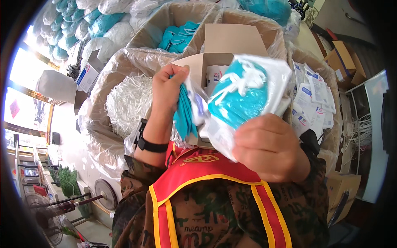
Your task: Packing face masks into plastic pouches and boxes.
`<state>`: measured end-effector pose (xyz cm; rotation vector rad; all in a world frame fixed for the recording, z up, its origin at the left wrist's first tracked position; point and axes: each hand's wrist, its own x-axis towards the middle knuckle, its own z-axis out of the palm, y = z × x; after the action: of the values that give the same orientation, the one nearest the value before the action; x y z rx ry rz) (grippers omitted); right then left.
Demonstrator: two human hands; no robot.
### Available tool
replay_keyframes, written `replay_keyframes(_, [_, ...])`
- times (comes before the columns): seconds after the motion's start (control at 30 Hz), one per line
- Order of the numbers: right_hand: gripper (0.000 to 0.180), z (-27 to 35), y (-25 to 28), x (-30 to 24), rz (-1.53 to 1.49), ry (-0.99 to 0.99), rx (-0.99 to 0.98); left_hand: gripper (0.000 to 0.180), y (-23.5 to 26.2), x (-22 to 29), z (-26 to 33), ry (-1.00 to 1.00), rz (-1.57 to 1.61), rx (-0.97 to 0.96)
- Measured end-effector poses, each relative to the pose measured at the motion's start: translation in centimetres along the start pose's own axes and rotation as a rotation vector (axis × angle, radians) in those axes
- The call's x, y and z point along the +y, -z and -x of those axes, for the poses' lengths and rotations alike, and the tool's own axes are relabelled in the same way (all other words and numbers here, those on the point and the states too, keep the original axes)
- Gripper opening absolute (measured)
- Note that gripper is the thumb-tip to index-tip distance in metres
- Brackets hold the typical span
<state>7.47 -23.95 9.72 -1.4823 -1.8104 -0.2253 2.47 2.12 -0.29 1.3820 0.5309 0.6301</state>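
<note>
My right hand (264,144) is closed on the lower edge of a clear plastic packet (237,109). Through its film show a flat teal piece and a bunch of white cord. Raised on the other side, my left hand (167,87) pinches a stack of flat teal fabric pieces (184,111), which hang down below the fingers. A white printed wrapper (197,99) lies between the hands, by my left thumb; whether that hand grips it too I cannot tell. Behind them stands an open cardboard box (233,39), with a white printed packet (215,76) inside.
Plastic-lined bins surround the box. White stringy material (128,103) fills the left one, teal pieces (180,36) lie in a far one, and white printed packets (312,99) in the right one. Stuffed bags (105,25) are piled far left. A fan (45,217) stands lower left.
</note>
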Motion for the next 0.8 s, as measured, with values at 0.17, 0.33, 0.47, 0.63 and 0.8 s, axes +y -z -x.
replay_keyframes(0.17, [0.012, 0.4, 1.4, 1.8, -0.020, -0.083, 0.082, 0.017, 0.8, 0.5, 0.0, -0.246, -0.492, -0.103])
replay_keyframes(0.33, [0.010, -0.5, 1.0, 5.8, -0.103, -0.304, 0.101, 0.016, 0.0, 4.8, 2.6, -0.468, -0.595, -0.334])
replay_keyframes(0.47, [0.010, -1.5, -0.8, 6.8, -0.165, -0.238, 0.067, 0.029, -1.3, 6.1, 5.3, -0.423, -0.517, -0.735])
replay_keyframes(0.63, [0.010, -2.3, -2.5, 7.3, -0.116, -0.174, 0.079, 0.039, -1.9, 4.2, 5.3, -0.350, -0.472, -0.675])
replay_keyframes(0.8, [0.010, -2.1, -3.0, 7.1, 0.062, -0.177, 0.088, 0.046, -3.7, 3.6, 4.9, -0.422, -0.634, -0.554])
